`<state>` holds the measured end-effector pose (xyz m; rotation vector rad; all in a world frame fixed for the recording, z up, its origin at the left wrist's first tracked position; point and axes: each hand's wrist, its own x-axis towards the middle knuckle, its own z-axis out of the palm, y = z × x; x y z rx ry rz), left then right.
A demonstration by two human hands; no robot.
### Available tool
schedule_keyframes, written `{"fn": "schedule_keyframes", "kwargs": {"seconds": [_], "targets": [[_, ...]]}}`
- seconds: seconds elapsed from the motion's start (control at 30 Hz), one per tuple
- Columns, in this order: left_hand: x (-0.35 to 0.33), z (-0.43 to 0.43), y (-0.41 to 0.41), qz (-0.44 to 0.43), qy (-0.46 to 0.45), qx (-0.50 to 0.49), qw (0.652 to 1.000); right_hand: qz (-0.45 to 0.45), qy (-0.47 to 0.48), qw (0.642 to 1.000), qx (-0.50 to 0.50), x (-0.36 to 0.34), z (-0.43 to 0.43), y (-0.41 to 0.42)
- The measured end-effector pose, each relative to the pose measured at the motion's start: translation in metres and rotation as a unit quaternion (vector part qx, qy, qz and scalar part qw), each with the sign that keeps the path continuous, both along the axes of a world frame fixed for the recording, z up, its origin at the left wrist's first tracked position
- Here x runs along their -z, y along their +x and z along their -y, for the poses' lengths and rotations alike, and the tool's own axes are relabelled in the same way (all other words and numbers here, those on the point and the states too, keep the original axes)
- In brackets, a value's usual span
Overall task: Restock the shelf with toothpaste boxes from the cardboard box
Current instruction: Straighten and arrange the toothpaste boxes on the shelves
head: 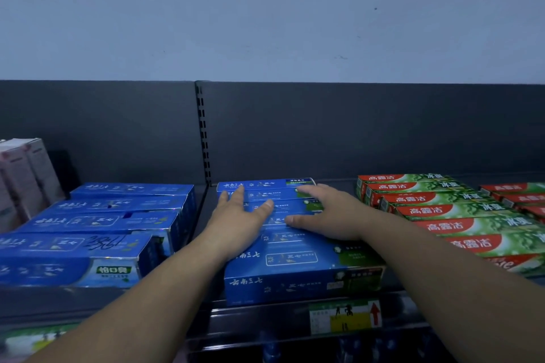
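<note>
Fingers [237,192] of the left hand [236,215] lie straight and spread, flat on the tops of the middle row of blue toothpaste boxes [295,262]. The right hand [330,215] rests the same way just beside it, fingers stretched toward the back and thumb turned inward. Neither hand grips anything; both lie open-palmed on the cartons. The row runs from near the dark back panel [354,132] to the front lip of the shelf [265,314], where the foremost box sits just above a yellow price label [345,317]. The cardboard box the stock comes from is not in view.

This reads as squaring up boxes already placed, and the row looks close to full.

The main risk is at the front. That foremost box sits right at the lip, so any drag of the palms toward the person could slide the row forward and tip it off. Uneven pressure between the two hands could skew the row sideways, into the open gap on its left or toward the red-and-green boxes [442,209] that lie near on the right. Leaning hard could also dent the thin carton tops. The neighbouring blue row [103,221] on the left already lies in uneven steps, so a sideways nudge there would worsen it.
</note>
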<state>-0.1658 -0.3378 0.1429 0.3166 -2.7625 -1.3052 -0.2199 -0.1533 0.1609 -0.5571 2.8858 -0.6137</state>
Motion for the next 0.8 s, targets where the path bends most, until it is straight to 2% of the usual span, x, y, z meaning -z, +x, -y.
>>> {"fn": "schedule_keyframes", "kwargs": {"seconds": [0.07, 0.23, 0.37, 0.63, 0.8], "targets": [[-0.001, 0.003, -0.002, 0.013, -0.021, 0.006, 1.0, 0.005, 0.006, 1.0, -0.005, -0.001, -0.001, -0.003], [-0.01, 0.013, -0.026, 0.033, -0.195, -0.004, 0.98, 0.002, 0.053, 0.998, -0.014, -0.01, 0.002, -0.022], [-0.018, 0.011, -0.048, 0.03, -0.271, 0.001, 0.962, 0.001, 0.118, 0.992, -0.047, -0.011, 0.013, -0.045], [-0.007, 0.014, -0.074, 0.102, -0.232, 0.024, 0.967, 0.027, 0.166, 0.982, -0.087, -0.005, 0.023, -0.065], [-0.003, 0.01, -0.074, 0.095, -0.221, 0.037, 0.97, 0.042, 0.157, 0.984, -0.074, -0.002, 0.021, -0.062]]}}
